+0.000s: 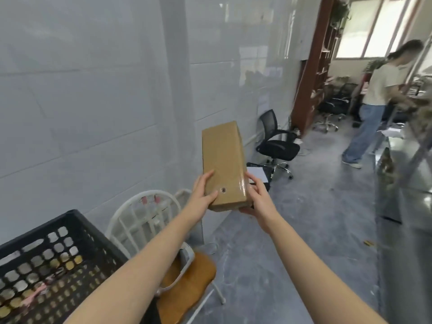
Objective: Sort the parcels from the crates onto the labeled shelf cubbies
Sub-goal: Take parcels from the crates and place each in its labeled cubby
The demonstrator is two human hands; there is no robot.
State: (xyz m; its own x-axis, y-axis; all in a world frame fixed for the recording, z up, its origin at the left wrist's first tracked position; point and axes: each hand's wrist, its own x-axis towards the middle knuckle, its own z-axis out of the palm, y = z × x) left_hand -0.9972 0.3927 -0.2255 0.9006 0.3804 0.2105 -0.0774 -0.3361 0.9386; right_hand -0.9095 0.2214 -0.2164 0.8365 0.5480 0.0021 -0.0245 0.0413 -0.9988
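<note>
Presently, a long brown cardboard parcel (222, 157), taped in clear film, is held aloft, its near end between both hands. The left hand (203, 191) grips its left edge; the right hand (258, 199) clasps its right corner. A small round dark mark (223, 190) shows near the left thumb. A black perforated plastic crate (50, 258) sits lower left.

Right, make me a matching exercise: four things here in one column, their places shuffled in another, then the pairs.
1 parcel
2 black crate
3 white chair
4 office chair

A bottom left corner
B gripped by left hand and right hand
C by the wall, beyond the parcel
D right of the crate, beneath the left forearm

Pairs: 1-B, 2-A, 3-D, 4-C
</note>
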